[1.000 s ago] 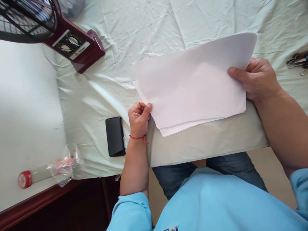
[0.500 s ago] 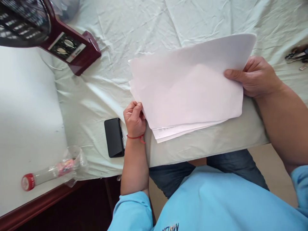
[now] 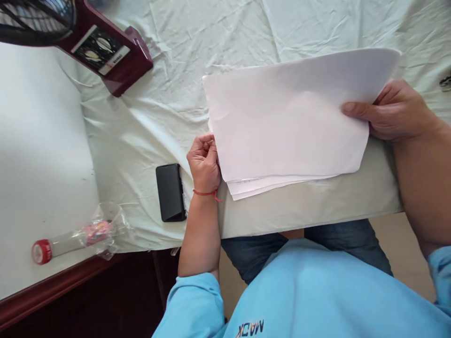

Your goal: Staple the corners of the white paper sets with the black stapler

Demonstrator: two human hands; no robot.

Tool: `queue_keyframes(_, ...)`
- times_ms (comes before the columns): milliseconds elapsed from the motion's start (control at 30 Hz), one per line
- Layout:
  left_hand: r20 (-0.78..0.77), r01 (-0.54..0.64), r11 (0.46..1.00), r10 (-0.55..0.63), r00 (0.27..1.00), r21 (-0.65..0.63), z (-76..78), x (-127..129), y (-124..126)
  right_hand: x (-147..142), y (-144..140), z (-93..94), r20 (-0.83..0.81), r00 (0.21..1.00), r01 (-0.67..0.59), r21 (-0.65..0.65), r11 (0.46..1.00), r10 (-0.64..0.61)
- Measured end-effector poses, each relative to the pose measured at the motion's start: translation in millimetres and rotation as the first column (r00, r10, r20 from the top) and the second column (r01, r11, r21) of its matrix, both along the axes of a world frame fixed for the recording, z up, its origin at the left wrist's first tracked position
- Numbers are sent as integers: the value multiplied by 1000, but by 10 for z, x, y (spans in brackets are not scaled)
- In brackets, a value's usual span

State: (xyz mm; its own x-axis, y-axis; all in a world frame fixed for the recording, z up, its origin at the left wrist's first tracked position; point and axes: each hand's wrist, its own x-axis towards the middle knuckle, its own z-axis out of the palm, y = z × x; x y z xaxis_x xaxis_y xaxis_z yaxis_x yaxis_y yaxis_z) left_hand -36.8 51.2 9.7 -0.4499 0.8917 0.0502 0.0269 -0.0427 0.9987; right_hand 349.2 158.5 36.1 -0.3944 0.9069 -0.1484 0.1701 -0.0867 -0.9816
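Note:
A stack of white paper sheets is in front of me over the cloth-covered table, its top side blank. My right hand grips the right end, thumb on top and fingers underneath, and that end bends upward. At the left edge my left hand, with a red string at the wrist, has its fingers curled closed against the sheets. Its fingertips are partly hidden by the paper. Lower sheets stick out a little at the near left corner, with faint print on one.
A black phone lies left of my left hand. A dark red fan stands at the upper left. Near the left edge is a clear tube with a red cap and plastic wrapping. Dark metal clips lie far right.
The sheets and both hands have shifted right in the view. The left edges of the sheets lie closer together, and my left hand sits slightly higher along that edge.

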Motion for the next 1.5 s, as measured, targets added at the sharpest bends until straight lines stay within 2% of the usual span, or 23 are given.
queue_keyframes(167, 135, 39, 997, -47, 990, 61, 71, 67, -17, 13, 8, -7, 47, 999, 10, 26, 1000, -11)
queue_keyframes(300, 40, 19, 999, -20, 999, 26, 30, -1, -6, -17, -2, 2, 33, 999, 21, 33, 999, -22)
queue_keyframes(400, 28, -11, 1000, 11, 1000, 22, -4, -46, 7, -39, -3, 1, 0, 1000, 24, 16, 1000, -24)
queue_keyframes(567, 0, -58, 998, 58, 998, 16, 31, -7, 0, -52, 0, 3, 5, 1000, 28, 27, 999, -28)
queue_keyframes(767, 82, 10, 999, -13, 997, 45, 40, -4, 0, -62, -9, 12, -25, 999, 42, 17, 999, -41)
queue_keyframes(1000, 7, -63, 998, 63, 998, -7, 47, -12, -5, -58, -21, -3, 27, 996, 83, 16, 996, -83)
queue_keyframes(1167, 60, -3, 1000, 3, 998, -1, 77, 12, -18, -55, -18, -15, -3, 996, 87, 17, 996, -87)
queue_keyframes(1300, 19, 48, 999, -49, 999, 8, 40, -15, -39, -61, -20, -5, 15, 996, 85, 41, 996, -86)
queue_keyframes(1500, -48, 15, 999, -13, 999, 47, -44, -44, -15, -81, -27, 8, -12, 998, 66, 39, 997, -65)
